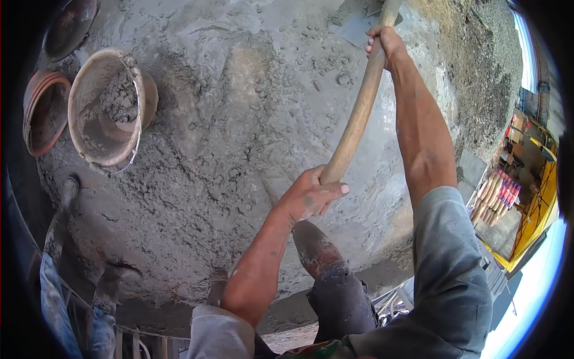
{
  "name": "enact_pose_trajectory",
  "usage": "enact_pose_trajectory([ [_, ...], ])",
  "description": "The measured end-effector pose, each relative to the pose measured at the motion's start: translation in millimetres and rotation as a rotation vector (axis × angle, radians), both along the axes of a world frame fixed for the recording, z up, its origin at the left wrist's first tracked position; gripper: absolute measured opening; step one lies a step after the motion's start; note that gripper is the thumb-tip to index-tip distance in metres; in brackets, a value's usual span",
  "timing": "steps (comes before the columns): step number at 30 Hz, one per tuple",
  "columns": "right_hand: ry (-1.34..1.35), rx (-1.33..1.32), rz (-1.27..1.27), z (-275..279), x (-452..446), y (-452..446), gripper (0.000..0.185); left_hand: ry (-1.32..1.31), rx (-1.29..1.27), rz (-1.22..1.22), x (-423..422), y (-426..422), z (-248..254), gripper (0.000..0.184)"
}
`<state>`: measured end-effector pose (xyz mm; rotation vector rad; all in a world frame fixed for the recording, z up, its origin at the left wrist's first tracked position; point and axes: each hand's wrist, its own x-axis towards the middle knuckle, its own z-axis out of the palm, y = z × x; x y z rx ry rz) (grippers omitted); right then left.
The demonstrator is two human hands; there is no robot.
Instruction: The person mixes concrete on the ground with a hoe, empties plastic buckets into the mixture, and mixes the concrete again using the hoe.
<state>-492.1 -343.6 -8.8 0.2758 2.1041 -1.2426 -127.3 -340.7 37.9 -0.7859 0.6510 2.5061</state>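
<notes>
A long wooden handle (357, 116) slants across the view, up and to the right. It looks like that of a hoe, with a flat grey blade (354, 29) partly showing near the top edge; its far end is cut off. My left hand (308, 194) is closed around the handle's near end, thumb lying outward. Farther up, my right hand (387, 45) wraps around the same handle close to the blade. Wet grey mortar (209, 125) spreads over the ground beneath both hands.
On the left a mortar-smeared bucket (81, 134) lies tipped, some mortar inside. Stacked reddish tubs (37, 110) and a dark basin (69, 33) are beside it. Another person's muddy boots (67, 194) stand at lower left. Gravel (490, 66) is heaped at right, near stacked bundles (495, 194).
</notes>
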Motion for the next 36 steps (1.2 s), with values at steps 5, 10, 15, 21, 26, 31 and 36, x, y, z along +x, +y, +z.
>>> enact_pose_trajectory([
  [5,-0.113,0.09,-0.055,11,59,59,0.014,-0.115,-0.29,-0.136,63,64,22,0.045],
  [10,-0.192,0.113,-0.086,31,176,54,0.012,-0.266,-0.196,-0.17,164,48,87,0.038],
  [15,-0.322,0.196,-0.086,42,345,38,0.012,-0.374,-0.095,-0.11,298,30,138,0.032],
  [21,-0.592,0.171,-0.134,-2,499,80,0.008,-0.507,-0.022,-0.093,420,32,193,0.031],
  [26,-0.732,0.285,-0.021,-2,632,71,0.009,-0.664,-0.02,-0.066,507,25,227,0.033],
  [31,-0.925,0.338,-0.018,-24,740,100,0.011,-0.762,0.036,0.037,515,29,273,0.035],
  [36,-1.036,0.281,-0.021,-36,694,103,0.01,-0.659,0.044,0.072,484,13,268,0.032],
])
